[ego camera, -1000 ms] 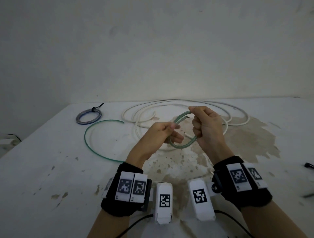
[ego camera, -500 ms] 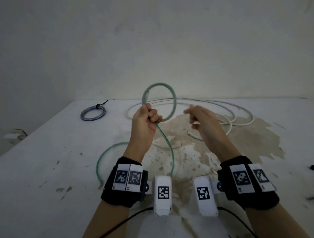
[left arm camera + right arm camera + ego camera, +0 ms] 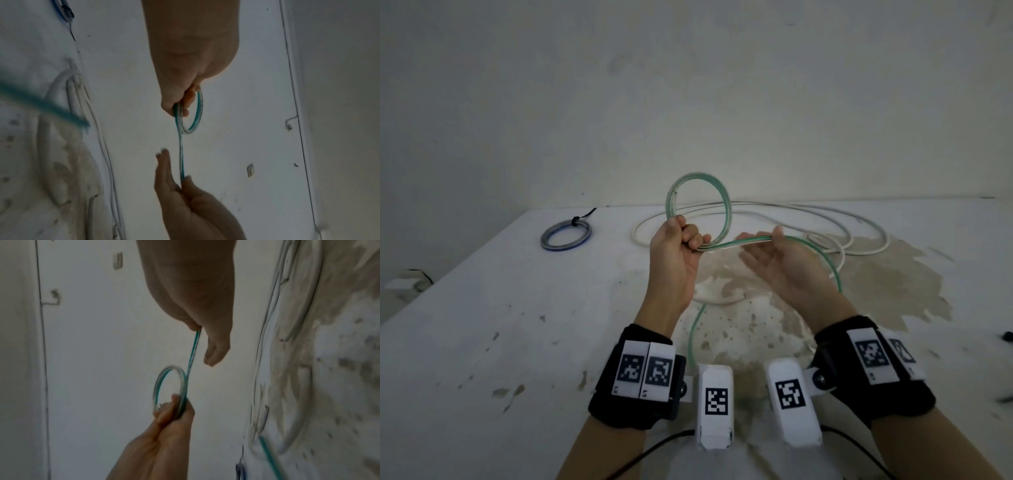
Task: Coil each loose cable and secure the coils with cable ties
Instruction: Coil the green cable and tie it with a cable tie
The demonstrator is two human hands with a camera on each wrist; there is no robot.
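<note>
My left hand (image 3: pixel 690 236) grips a small upright coil of the green cable (image 3: pixel 722 205) above the table; its fingers are curled round the loops (image 3: pixel 197 120). A strand runs from the coil to my right hand (image 3: pixel 770 238), which lies palm up and pinches it between thumb and fingers (image 3: pixel 182 180). Past the right hand the green cable arcs down behind the wrist, onto the table and back toward me. In the right wrist view the strand leaves my right hand (image 3: pixel 198 331) and meets the coil (image 3: pixel 164 374) in the left hand (image 3: pixel 174 407).
A long white cable (image 3: pixel 825 219) lies in loose loops at the back of the stained white table (image 3: pixel 482 325). A blue coil (image 3: pixel 566 234) bound with a black tie sits at the back left. A small dark object (image 3: pixel 1007 334) shows at the right edge.
My right hand has taken hold of the strand just right of the coil. The trailing green cable has swung from the left side to behind the right wrist. The left hand still holds the coil.
</note>
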